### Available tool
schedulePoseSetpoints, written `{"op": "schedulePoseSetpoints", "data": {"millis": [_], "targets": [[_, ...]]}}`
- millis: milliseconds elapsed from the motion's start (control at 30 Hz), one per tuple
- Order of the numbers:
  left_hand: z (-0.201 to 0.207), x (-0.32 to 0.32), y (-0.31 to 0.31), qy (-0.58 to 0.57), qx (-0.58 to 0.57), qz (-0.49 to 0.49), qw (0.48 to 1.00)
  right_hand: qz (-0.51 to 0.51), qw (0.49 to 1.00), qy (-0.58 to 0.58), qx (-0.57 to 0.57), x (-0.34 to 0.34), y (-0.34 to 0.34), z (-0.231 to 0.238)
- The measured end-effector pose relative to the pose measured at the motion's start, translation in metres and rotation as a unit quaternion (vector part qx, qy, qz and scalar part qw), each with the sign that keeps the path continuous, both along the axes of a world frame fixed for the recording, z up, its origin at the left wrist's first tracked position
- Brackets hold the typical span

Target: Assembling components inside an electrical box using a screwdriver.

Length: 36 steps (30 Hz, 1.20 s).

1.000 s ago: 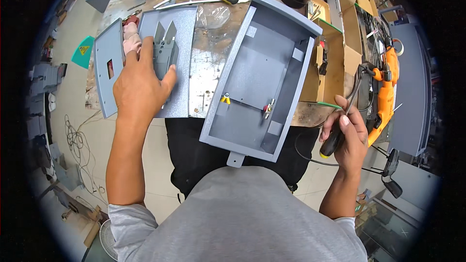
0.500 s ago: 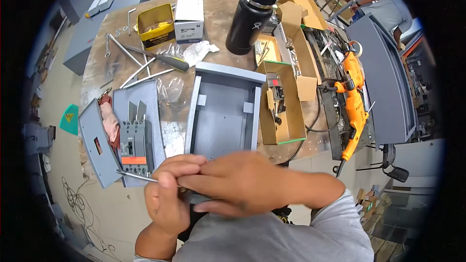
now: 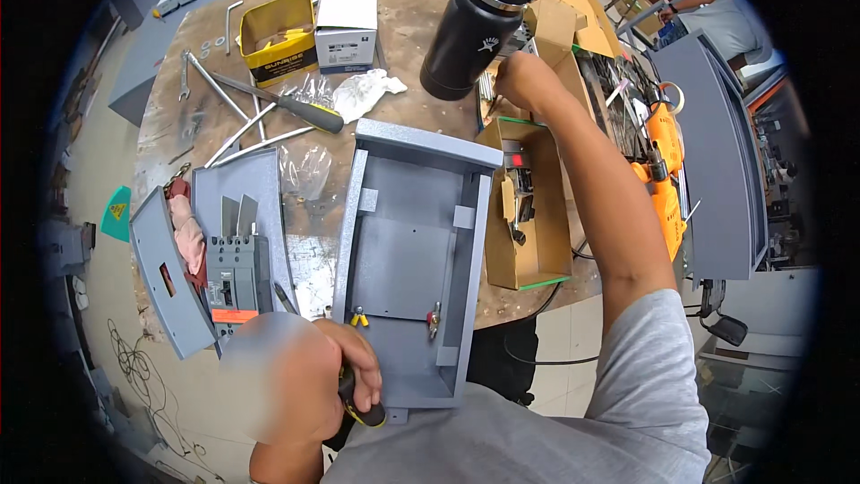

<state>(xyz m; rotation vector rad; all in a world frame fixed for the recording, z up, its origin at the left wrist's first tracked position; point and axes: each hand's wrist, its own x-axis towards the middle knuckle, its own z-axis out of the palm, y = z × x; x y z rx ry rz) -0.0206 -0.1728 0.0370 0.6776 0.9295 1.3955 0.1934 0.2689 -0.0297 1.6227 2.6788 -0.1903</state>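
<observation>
My left hand is closed around a screwdriver with a black and yellow handle. Its metal shaft slants up past the grey circuit breaker; a blurred patch hides part of the hand. My right arm stretches far forward, and my right hand dips, fingers bent down, into a small carton of screws beside the black bottle; its fingertips are hidden. Between my arms lies an open grey metal enclosure, holding a small yellow piece and a small red and metal piece.
An open cardboard box with metal parts stands right of the enclosure. Orange power tools lie farther right. A yellow tin, a white box, another screwdriver and metal rods occupy the table's far left.
My right hand has left my left hand and reached forward right to the small carton. My left hand has lowered with the screwdriver, whose shaft now points forward. The enclosure's inside is uncovered.
</observation>
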Motion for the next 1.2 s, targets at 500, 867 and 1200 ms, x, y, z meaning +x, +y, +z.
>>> {"op": "schedulePoseSetpoints", "data": {"millis": [500,867,1200], "targets": [[0.004,0.014,0.008,-0.049,0.034,0.030,0.998,-0.031,0.993,-0.068,-0.087,0.003,0.023,-0.002],[0.005,0.023,0.019,-0.107,0.061,0.041,0.992,-0.017,0.994,-0.036,0.103,0.059,0.008,0.060],[-0.001,0.024,0.024,-0.140,0.092,0.043,0.985,0.056,0.930,0.331,-0.147,0.037,-0.198,0.135]]}}
